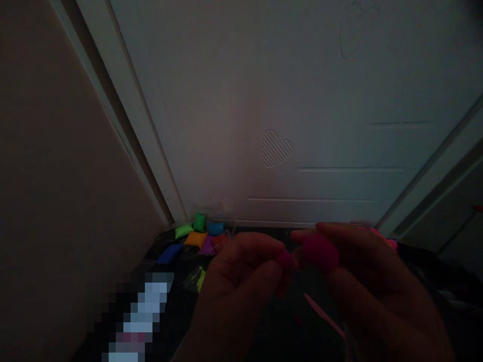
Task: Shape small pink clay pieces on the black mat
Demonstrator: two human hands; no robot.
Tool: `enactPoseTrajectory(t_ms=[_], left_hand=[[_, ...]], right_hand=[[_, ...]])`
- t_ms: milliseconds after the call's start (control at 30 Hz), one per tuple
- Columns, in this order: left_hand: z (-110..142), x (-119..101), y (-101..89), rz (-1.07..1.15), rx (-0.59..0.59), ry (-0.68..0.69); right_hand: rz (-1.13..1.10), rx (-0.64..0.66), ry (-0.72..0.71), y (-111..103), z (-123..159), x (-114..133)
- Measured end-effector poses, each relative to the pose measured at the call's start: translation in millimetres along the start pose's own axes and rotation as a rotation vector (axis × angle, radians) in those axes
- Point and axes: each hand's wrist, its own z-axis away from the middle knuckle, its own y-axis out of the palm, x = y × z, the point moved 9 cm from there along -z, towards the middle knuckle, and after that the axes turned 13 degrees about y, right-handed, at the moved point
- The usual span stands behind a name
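Between the thumb and fingers of my left hand (241, 281) is a small lump of magenta modelling clay (286, 259). My right hand (381, 291) grips a larger, rounded ball of magenta clay (320, 253), its thumb below and fingers above. Both pieces are close to each other in front of me; dim light hides whether they touch. Under the right hand lies a pink modelling tool (322, 314) with a pointed tip, its other end covered by the hand. A tiny dark pink bit (298, 320) rests on the dark surface left of the tool.
Several coloured clay packets, among them an orange one (195, 240) and a blue one (169, 254), lie at the back left. A yellow-green packet (199, 279) sits beside my left hand. A bright pixelated patch (145, 311) is at lower left. Behind stands a white door (226, 125).
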Motion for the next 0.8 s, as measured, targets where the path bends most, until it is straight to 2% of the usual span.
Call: enactPoseTrajectory(t_ms=[100,300,467,800], left_hand=[[-0.3,-5.5,0.3,-0.074,0.019,0.087],[1.1,-12.6,4.6,-0.179,0.079,0.187],[1.6,-10.5,3.6,-0.225,0.112,0.182],[-0.9,-4.5,4.2,-0.255,0.118,0.133]], right_hand=[[-0.050,-0.012,0.006,-1.7,-4.1,2.6],[0.077,0.021,-0.024,-3.6,-8.0,7.2],[0.066,0.012,-0.049,-6.1,-7.5,9.9],[0.056,-0.009,0.006,-12.8,-6.9,1.0]])
